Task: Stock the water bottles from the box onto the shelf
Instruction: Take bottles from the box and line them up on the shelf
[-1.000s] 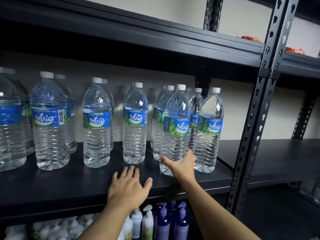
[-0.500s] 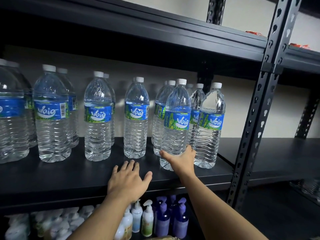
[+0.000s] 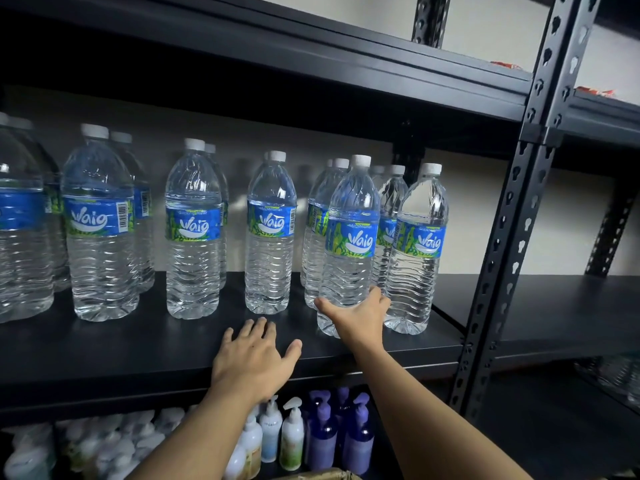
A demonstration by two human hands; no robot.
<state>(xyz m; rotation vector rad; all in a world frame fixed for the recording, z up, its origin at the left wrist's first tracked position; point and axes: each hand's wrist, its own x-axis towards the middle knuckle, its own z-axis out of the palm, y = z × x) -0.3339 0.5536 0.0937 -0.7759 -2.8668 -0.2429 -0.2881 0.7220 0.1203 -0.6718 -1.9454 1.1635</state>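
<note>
Right hand (image 3: 360, 315) grips upright bottle (image 3: 349, 244) on shelf (image 3: 104, 344); left hand (image 3: 254, 358) flat

The light is dim and cool, leaving the underside of the upper shelf (image 3: 242, 81) nearly black, while the pale wall (image 3: 554, 230) behind glows softly. Small highlights glint on the water bottles (image 3: 194, 230) (their ribbed plastic stays sharp). Wide-angle distortion bends the upright post (image 3: 512, 237), and the pump bottles (image 3: 104, 448) at lower left are blurred.
</note>
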